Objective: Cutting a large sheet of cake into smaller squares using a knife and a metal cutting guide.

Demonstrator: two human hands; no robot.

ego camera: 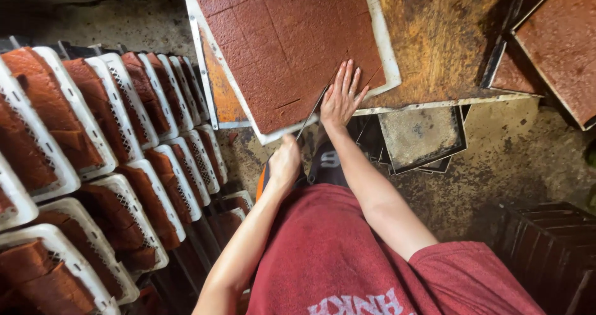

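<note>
Reddish-brown sheet [292, 41], scored into squares, lies on a white tray [385, 48] on the rusty desk [434, 35], at twelve o'clock from the person. Right hand [341, 97], fingers spread flat, pins its near corner so it stays put. Left hand [284, 163], fingers clamped on a thin knife [310, 113], draws along the cut. White crates [105, 135] of stacked slabs stand at nine o'clock.

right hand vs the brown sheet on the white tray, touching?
Touching. The head view shows the right hand lying flat, fingers spread, on the brown sheet near the corner of the white tray, with no gap visible.
</note>
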